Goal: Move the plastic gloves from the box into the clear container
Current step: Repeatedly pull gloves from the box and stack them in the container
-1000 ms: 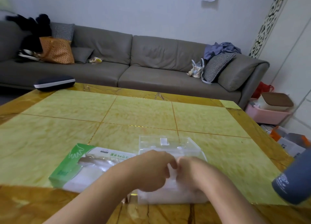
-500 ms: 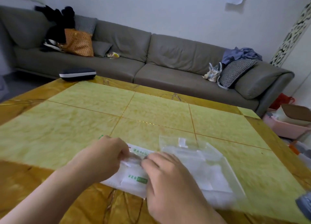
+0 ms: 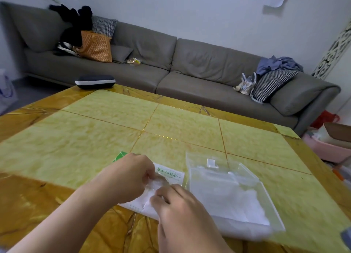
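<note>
While both hands (image 3: 152, 188) pinch gloves (image 3: 154, 186) over the box (image 3: 171, 174), clear container (image 3: 247, 178) beside (right).

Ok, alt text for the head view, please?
Both hands, left and right, pinch thin plastic gloves at the opening of a green-and-white box on a yellow table. A clear container sits beside it, right; a grey sofa is behind.

Both hands (image 3: 152, 192) cover most of the glove box (image 3: 169, 174); its opening is concealed. Clear container (image 3: 228, 193) contents are blurred.
</note>
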`<state>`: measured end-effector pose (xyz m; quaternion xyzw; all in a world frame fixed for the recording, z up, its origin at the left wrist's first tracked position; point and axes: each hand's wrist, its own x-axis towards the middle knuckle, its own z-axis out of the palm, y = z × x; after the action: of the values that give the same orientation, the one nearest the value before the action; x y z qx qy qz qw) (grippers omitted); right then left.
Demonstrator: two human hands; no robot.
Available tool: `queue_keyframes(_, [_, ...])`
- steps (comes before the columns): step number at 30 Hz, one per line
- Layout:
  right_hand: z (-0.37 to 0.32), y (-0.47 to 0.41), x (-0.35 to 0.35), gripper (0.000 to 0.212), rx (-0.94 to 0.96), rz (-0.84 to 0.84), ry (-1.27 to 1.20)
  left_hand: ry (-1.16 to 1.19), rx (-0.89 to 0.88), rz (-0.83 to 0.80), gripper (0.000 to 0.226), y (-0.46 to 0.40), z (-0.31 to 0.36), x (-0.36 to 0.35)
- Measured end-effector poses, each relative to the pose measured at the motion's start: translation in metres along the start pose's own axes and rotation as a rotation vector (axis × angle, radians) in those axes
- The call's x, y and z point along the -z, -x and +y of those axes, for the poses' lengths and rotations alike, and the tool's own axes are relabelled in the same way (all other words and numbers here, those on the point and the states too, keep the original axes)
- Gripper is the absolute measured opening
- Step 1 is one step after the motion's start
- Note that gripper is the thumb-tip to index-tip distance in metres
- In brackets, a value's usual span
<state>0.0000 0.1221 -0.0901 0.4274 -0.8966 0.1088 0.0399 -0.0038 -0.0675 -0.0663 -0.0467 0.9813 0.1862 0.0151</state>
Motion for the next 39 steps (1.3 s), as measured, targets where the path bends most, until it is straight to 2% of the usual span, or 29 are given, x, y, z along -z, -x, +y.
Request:
queue_keyframes(3, [0.002, 0.0, -0.002, 0.046, -0.003, -0.007, 0.015, 0.062, -0.008, 0.085, 0.028, 0.0, 0.0, 0.0])
queue_keyframes(8, [0.005, 0.0, -0.004, 0.051, 0.028, -0.024, 0.035, 0.129, 0.001, 0.318, 0.022, -0.002, 0.002, 0.006])
queue_keyframes(9, [0.005, 0.0, -0.004, 0.05, 0.03, -0.02, 0.036, 0.135, -0.002, 0.316, 0.02, -0.002, 0.0, 0.006])
queue_keyframes(13, [0.005, 0.0, 0.001, 0.06, 0.06, -0.036, 0.04, 0.08, -0.01, 0.14, 0.008, 0.0, -0.005, 0.001])
queue_keyframes(17, [0.002, 0.0, 0.012, 0.06, 0.059, -0.135, 0.044, 0.153, 0.03, 0.305, 0.018, -0.003, -0.004, 0.001])
queue_keyframes(20, [0.002, 0.001, 0.015, 0.049, 0.044, -0.138, 0.046, 0.282, -0.007, 0.401, 0.018, -0.003, 0.0, 0.006])
queue_keyframes(23, [0.005, 0.003, 0.017, 0.04, 0.035, -0.121, 0.03, 0.3, -0.066, 0.367, 0.018, -0.002, 0.001, 0.008])
queue_keyframes(27, [0.006, 0.001, 0.012, 0.04, 0.084, -0.104, 0.058, 0.191, -0.161, 0.236, 0.016, 0.0, 0.007, -0.002])
queue_keyframes(30, [0.007, 0.0, 0.008, 0.04, 0.111, -0.096, 0.094, 0.206, -0.157, 0.321, 0.014, -0.001, 0.013, -0.006])
queue_keyframes(33, [0.007, 0.0, 0.012, 0.041, 0.078, -0.158, 0.075, 0.395, -0.092, 0.462, 0.015, 0.001, 0.017, 0.006])
queue_keyframes(35, [0.005, 0.0, 0.01, 0.046, 0.087, -0.13, 0.084, 0.541, -0.077, 0.529, 0.016, 0.007, 0.022, 0.019])
queue_keyframes(38, [0.007, 0.0, 0.001, 0.056, 0.034, -0.129, 0.042, 0.846, -0.078, 0.537, 0.02, 0.015, 0.034, 0.032])
queue_keyframes(39, [0.006, -0.001, 0.0, 0.057, 0.032, -0.074, 0.04, 0.964, -0.046, 0.519, 0.023, 0.016, 0.036, 0.035])
